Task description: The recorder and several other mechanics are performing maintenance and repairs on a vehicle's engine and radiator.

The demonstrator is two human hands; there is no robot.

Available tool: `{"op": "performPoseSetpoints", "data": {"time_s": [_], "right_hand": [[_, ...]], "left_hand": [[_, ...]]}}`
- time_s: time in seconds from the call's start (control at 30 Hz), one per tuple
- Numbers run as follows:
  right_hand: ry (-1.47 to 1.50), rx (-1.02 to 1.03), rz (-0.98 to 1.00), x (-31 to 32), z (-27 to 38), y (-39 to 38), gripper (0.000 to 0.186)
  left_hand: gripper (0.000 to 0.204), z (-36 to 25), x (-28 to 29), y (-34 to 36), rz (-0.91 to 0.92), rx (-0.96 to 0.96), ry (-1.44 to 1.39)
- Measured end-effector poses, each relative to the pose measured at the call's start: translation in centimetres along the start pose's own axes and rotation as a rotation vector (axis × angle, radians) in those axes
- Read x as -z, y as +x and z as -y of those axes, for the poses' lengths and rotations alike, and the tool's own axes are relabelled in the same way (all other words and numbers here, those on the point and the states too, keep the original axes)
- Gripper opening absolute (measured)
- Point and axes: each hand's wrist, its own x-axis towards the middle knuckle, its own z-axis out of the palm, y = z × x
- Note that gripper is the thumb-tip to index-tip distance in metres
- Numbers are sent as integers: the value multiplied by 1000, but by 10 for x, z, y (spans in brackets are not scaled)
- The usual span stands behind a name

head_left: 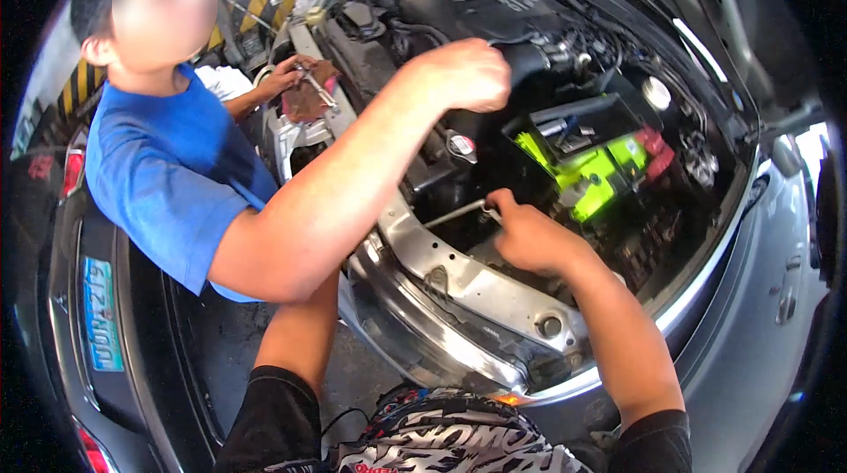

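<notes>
Metal tool (455,213), in right hand (536,236), extending left

Head camera: fisheye looking down from the wearer's head, printed shirt (459,438) at the lower edge.
Engine bay (468,274): close below and ahead, spanning centre to upper right.
Frame edges: straight lines bowed.

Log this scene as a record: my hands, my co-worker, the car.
Right hand: holds a thin silver metal rod
Co-worker: blue T-shirt; fist closed; other hand holds a silver metal wrench over a reddish-brown cloth
Left hand: out of sight; bare left forearm passes behind the co-worker's arm
Car: black plastic engine cover, lime-green part, black plastic tray
</notes>
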Motion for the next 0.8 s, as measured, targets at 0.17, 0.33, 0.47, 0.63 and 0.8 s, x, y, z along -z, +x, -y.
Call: {"op": "performPoseSetpoints", "data": {"time_s": [0.17, 0.33, 0.47, 0.63, 0.8], "right_hand": [[-105, -38, 38, -10, -3, 37, 57], [-220, -10, 153, -17, 14, 41, 48], [-190, 156, -62, -60, -53, 69, 41], [-126, 257, -11, -30, -3, 32, 47], [146, 355, -331, -53, -30, 46, 53]], "left_hand": [[8, -73, 1, 96, 139, -183, -315], [12, -65, -3, 111, 376, 104, -664], [7, -77, 3, 157, 436, 191, -668], [17, -55, -47, 137, 449, 120, -1100], [16, -62, -45, 164, 530, 328, -1164]]}}
